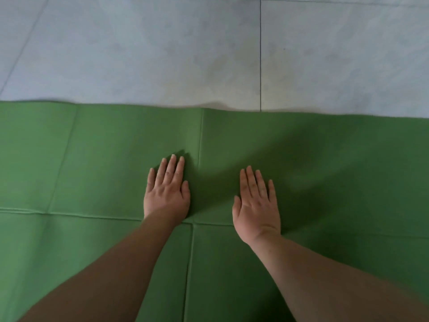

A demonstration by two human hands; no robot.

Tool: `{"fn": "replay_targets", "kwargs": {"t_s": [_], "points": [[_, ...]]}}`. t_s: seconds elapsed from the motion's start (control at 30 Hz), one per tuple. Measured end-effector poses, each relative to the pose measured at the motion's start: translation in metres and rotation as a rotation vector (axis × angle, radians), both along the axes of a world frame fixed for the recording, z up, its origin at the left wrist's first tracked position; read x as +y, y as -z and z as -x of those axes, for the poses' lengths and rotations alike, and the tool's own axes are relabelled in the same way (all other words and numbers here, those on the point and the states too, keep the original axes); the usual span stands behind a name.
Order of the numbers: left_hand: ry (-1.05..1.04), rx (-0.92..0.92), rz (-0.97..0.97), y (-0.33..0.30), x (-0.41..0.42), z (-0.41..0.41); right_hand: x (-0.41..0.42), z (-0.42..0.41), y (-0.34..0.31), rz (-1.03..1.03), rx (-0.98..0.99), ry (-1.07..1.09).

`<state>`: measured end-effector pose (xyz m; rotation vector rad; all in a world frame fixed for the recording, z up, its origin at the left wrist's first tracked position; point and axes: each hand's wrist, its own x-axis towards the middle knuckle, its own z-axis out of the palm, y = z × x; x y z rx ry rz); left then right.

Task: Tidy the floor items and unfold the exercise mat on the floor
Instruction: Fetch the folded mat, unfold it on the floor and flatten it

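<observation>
A green exercise mat [92, 159] lies spread flat across the lower two thirds of the head view, with fold creases running across and along it. My left hand [167, 191] presses palm down on the mat, fingers straight, just left of a lengthwise crease. My right hand [256, 205] lies flat on the mat a short way to the right, fingers straight and together. Both hands sit just beyond the crosswise crease. Neither hand holds anything.
Pale grey floor tiles [162, 54] fill the far part of the view beyond the mat's far edge, with a dark grout line [260, 54] running away from me. The mat's far edge bulges up slightly near the middle.
</observation>
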<state>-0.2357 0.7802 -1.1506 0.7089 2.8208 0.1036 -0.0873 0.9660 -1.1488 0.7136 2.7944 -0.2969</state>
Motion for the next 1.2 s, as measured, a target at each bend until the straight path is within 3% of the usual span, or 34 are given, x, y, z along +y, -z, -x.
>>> {"fn": "replay_targets", "kwargs": {"t_s": [0.2, 0.23, 0.4, 0.53, 0.73, 0.87, 1.0, 1.07, 1.2], "points": [[-0.495, -0.012, 0.014, -0.012, -0.052, 0.046, 0.0, -0.003, 0.002, -0.012, 0.044, 0.017], [-0.489, -0.01, -0.003, -0.017, -0.052, 0.057, 0.0, -0.003, 0.003, -0.013, 0.045, 0.022], [0.175, 0.005, -0.111, -0.032, 0.063, 0.079, -0.001, -0.002, -0.002, -0.015, 0.009, 0.023], [0.38, -0.08, 0.009, -0.021, 0.127, 0.071, -0.001, -0.002, -0.002, -0.025, -0.005, 0.035], [0.103, -0.027, -0.009, -0.01, 0.059, 0.094, -0.001, -0.003, 0.001, -0.03, -0.019, 0.011], [-0.146, 0.001, 0.06, -0.008, -0.034, 0.129, 0.0, -0.003, 0.004, -0.042, -0.004, 0.01], [-0.278, -0.049, 0.138, -0.015, -0.072, 0.098, -0.001, -0.002, 0.003, -0.045, -0.008, 0.003], [-0.174, -0.045, 0.092, -0.022, -0.059, 0.05, -0.001, -0.001, 0.0, -0.042, 0.0, 0.006], [0.403, -0.033, -0.056, -0.017, -0.037, -0.093, -0.003, -0.001, -0.002, -0.034, 0.022, 0.021]]}}
